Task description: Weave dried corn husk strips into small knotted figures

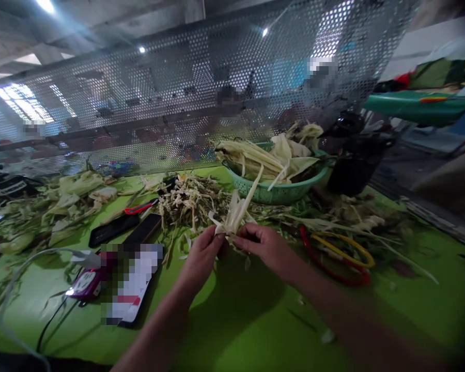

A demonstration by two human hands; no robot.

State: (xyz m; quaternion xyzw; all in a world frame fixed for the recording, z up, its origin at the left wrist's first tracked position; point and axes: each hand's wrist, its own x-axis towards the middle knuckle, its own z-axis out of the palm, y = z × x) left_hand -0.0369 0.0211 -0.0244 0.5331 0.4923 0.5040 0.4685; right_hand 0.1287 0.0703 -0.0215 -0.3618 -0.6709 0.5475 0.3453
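Note:
Between my two hands, over the green table, is a pale strip of dried corn husk [234, 214], its loose ends fanning upward. My left hand [205, 252] pinches its base between thumb and fingers. From the other side, my right hand [261, 244] also grips the base with thumb and forefinger. Just behind the hands lies a heap of dry, knotted husk pieces [191, 199]. A green plastic basket [273, 194] full of husks stands beyond them. To the right of my right hand rests a tool with looped red and yellow handles [343, 248].
Left of my hands lie a lit phone [139, 289], dark phones [114, 230] and a purple device [89, 281] with cables. Husk scraps [70, 199] cover the far left. A black container [356, 160] stands at right. A perforated metal screen [178, 93] closes the back.

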